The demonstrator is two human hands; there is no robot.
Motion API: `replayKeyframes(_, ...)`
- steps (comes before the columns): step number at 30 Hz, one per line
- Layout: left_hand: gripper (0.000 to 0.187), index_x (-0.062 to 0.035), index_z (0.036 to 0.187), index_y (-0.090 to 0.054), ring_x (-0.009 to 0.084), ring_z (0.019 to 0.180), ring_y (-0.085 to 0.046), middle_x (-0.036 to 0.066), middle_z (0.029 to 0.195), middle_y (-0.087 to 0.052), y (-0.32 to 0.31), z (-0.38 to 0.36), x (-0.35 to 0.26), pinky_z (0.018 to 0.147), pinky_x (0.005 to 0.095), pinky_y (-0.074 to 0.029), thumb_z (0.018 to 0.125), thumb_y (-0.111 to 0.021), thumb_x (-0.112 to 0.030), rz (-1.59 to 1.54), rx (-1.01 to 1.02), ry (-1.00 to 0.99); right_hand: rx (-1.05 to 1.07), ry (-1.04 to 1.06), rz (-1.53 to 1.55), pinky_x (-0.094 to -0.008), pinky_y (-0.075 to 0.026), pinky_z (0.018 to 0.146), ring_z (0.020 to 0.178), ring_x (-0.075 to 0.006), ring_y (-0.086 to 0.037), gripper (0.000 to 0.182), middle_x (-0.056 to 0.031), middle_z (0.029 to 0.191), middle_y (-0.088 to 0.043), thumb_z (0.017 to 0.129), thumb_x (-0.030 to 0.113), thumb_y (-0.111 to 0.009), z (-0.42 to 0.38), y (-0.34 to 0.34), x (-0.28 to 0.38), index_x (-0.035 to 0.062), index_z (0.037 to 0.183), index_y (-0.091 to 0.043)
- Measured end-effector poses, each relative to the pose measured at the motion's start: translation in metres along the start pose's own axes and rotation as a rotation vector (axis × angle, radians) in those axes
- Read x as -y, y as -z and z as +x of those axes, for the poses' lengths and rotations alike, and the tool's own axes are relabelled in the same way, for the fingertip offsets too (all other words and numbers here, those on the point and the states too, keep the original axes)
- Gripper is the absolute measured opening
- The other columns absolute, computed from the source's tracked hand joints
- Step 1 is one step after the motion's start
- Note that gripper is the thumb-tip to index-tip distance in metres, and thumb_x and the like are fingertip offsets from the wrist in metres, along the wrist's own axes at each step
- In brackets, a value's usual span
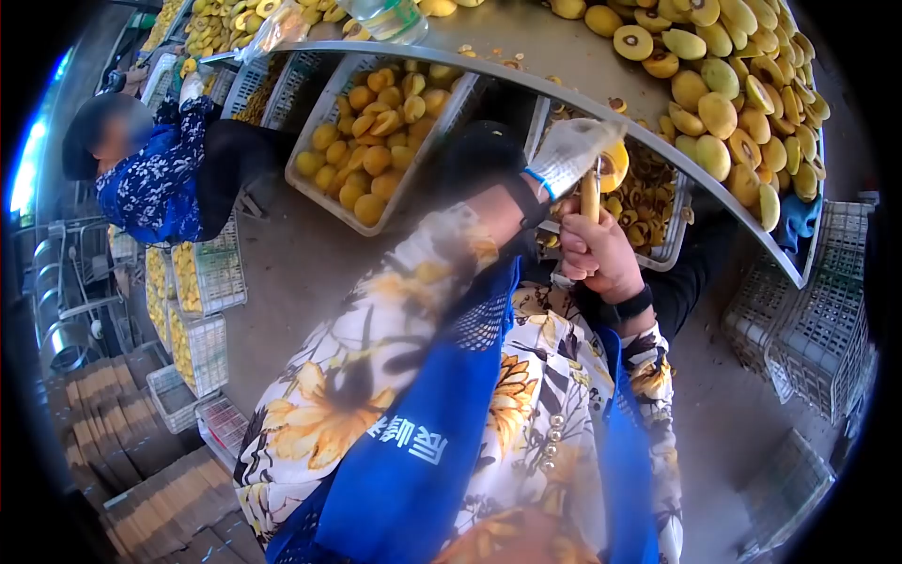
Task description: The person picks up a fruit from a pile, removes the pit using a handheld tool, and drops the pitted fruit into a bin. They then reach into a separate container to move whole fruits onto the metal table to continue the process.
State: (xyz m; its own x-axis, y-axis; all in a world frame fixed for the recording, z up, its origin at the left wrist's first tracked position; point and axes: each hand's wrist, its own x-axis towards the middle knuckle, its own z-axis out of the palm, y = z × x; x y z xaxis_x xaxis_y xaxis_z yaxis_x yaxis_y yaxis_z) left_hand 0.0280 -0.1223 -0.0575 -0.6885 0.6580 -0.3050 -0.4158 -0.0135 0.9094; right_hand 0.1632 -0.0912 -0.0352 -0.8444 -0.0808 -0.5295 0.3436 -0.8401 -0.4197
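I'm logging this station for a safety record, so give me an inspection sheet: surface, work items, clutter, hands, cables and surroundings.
Surface: metal table with a raised curved edge; a heap of cut fruit at its right.
Work items: fruit piece against a tool with a tan handle; working end not clear.
Clutter: clear bottle and crumpled plastic near the table edge.
Hands: left hand, gloved, holds the fruit piece; right hand, bare, grips the handle.
Cables: nothing seen.
Surroundings: crate of yellow fruit on the floor; pale crates at right; co-worker seated at left.
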Motion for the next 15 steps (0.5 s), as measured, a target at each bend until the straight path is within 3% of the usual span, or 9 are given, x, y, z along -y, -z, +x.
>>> replayKeyframes(4,0.040,-0.0070,0.088,-0.057,0.0164,0.052,-0.055,0.005,0.071,-0.058,0.010,-0.007,-0.026,0.041,0.0272,-0.042,0.086,-0.052,-0.047,-0.314,-0.120,0.110,0.311,0.141,0.105,-0.0199,-0.023,0.030,0.033,-0.0053,-0.028,0.016,0.0011,0.053,-0.037,0.086,0.004,-0.049,0.006,0.010,-0.003,0.0066,0.101,-0.046)
replayKeyframes(7,0.040,-0.0115,0.087,-0.055,0.0182,0.054,-0.057,0.005,0.072,-0.058,0.096,0.007,-0.028,0.041,0.0272,-0.043,0.090,-0.044,-0.049,-0.586,0.013,0.039,0.164,0.158,-0.008,-0.0208,-0.026,0.032,0.033,-0.0060,-0.029,0.013,0.0003,0.053,-0.039,0.087,0.008,-0.051,0.006,0.013,0.002,0.0053,0.099,-0.047)
replayKeyframes(9,0.042,-0.0084,0.089,-0.059,0.0178,0.063,-0.062,0.006,0.081,-0.063,0.126,-0.013,-0.066,0.047,0.0263,-0.048,0.089,-0.047,-0.049,-0.250,-0.512,-0.095,-0.007,0.152,-0.236,-0.0214,-0.026,0.033,0.034,-0.0066,-0.031,0.013,-0.0005,0.054,-0.041,0.087,0.009,-0.053,0.004,0.024,0.005,0.0046,0.097,-0.047)
replayKeyframes(11,0.048,-0.0052,0.098,-0.063,0.0245,0.076,-0.064,0.010,0.091,-0.065,0.210,-0.001,-0.059,0.064,0.0319,-0.052,0.083,-0.055,-0.050,0.544,-0.722,-0.217,-0.158,0.097,-0.390,-0.0223,-0.028,0.032,0.035,-0.0081,-0.034,0.014,-0.0006,0.056,-0.043,0.087,0.011,-0.056,0.013,0.044,-0.001,0.0038,0.096,-0.048)
replayKeyframes(13,0.055,-0.0037,0.106,-0.063,0.0312,0.094,-0.061,0.015,0.104,-0.063,0.220,-0.008,-0.077,0.082,0.0370,-0.047,0.076,-0.062,-0.050,1.407,-0.848,-0.263,-0.299,0.063,-0.508,-0.0227,-0.029,0.032,0.035,-0.0085,-0.035,0.015,-0.0004,0.056,-0.043,0.086,0.011,-0.057,0.022,0.057,-0.009,0.0038,0.095,-0.048)
replayKeyframes(14,0.057,-0.0050,0.109,-0.062,0.0340,0.105,-0.055,0.019,0.111,-0.060,0.210,-0.001,-0.086,0.091,0.0408,-0.041,0.073,-0.063,-0.050,1.373,-0.801,-0.284,-0.308,0.050,-0.521,-0.0233,-0.031,0.032,0.036,-0.0093,-0.038,0.015,-0.0003,0.057,-0.045,0.086,0.013,-0.058,0.026,0.062,-0.013,0.0036,0.093,-0.049)
replayKeyframes(15,0.058,-0.0055,0.114,-0.058,0.0334,0.106,-0.055,0.017,0.115,-0.058,0.194,0.015,-0.093,0.090,0.0405,-0.042,0.075,-0.063,-0.048,1.430,-0.715,-0.357,-0.306,0.088,-0.568,-0.0233,-0.032,0.032,0.037,-0.0094,-0.039,0.015,-0.0004,0.058,-0.045,0.086,0.013,-0.058,0.027,0.062,-0.014,0.0034,0.092,-0.049)
